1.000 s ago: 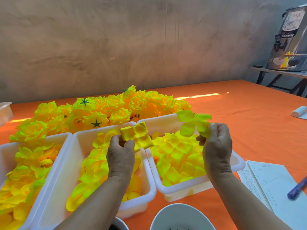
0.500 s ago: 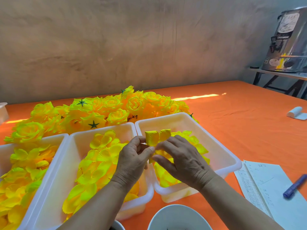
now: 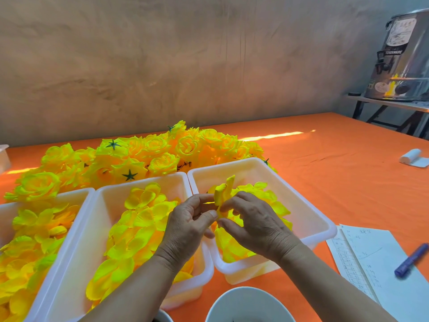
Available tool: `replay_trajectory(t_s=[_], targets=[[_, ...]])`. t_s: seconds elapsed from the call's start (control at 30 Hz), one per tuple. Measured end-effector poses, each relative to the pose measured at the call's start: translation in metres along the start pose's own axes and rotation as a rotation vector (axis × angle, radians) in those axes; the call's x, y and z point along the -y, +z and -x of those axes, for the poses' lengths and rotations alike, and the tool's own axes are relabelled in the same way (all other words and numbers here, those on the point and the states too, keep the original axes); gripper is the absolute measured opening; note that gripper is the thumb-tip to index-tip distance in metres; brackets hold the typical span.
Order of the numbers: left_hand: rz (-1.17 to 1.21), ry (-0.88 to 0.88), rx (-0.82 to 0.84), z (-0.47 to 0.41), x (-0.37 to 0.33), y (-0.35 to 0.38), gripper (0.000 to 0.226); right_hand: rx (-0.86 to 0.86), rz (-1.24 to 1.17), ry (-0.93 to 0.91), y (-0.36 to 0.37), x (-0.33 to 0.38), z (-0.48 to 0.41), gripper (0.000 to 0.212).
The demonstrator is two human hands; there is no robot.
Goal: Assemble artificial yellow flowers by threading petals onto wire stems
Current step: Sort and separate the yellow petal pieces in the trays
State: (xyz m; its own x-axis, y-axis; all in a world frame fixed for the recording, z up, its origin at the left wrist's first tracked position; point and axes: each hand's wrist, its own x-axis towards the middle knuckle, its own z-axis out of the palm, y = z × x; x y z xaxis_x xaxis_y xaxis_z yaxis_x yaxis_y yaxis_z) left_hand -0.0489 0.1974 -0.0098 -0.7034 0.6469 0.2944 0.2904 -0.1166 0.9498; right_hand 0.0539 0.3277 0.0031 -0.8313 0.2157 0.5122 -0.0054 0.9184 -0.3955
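Observation:
My left hand [image 3: 188, 225] and my right hand [image 3: 251, 225] meet above the gap between the middle tub [image 3: 102, 194] and the right tub [image 3: 308, 212]. Together they pinch a small stack of yellow petal pieces [image 3: 221, 194], which sticks up between the fingertips. No wire stem shows; my fingers hide the base of the petals. Loose yellow petals [image 3: 139, 226] fill the middle tub, and more lie in the left tub [image 3: 69, 219] and the right tub. A heap of finished yellow flowers [image 3: 148, 154] lies behind the tubs.
The orange tablecloth [image 3: 325, 173] stretches bare to the right. Paper sheets [image 3: 371, 263] with a blue pen [image 3: 411, 260] lie at the right front. A white bowl [image 3: 246, 303] sits at the near edge. A white roll [image 3: 412, 156] and a steel urn [image 3: 404, 56] stand far right.
A second ago my hands were apart, each holding a petal piece. They came together and now pinch the pieces as one stack, which has turned more upright.

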Motion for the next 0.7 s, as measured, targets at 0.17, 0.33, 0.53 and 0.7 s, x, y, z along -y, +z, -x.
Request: replay_trajectory(t_s=[0.17, 0.33, 0.53, 0.7], targets=[[-0.014, -0.006, 0.010, 0.0003, 0.0006, 0.0000, 0.029, 0.001, -0.019, 0.021, -0.0012, 0.0014, -0.0009, 0.023], [-0.011, 0.010, 0.026, 0.0019, -0.0014, -0.0003, 0.034, -0.001, -0.044, 0.036, -0.0030, 0.0019, -0.0020, 0.027], [-0.006, -0.008, 0.011, -0.0001, 0.0003, -0.0008, 0.032, 0.005, -0.015, -0.010, -0.0047, 0.0020, -0.0002, 0.021], [-0.008, -0.009, 0.005, -0.0001, 0.0008, 0.0005, 0.038, -0.018, 0.053, -0.044, -0.0030, 0.0014, 0.0000, 0.016]])
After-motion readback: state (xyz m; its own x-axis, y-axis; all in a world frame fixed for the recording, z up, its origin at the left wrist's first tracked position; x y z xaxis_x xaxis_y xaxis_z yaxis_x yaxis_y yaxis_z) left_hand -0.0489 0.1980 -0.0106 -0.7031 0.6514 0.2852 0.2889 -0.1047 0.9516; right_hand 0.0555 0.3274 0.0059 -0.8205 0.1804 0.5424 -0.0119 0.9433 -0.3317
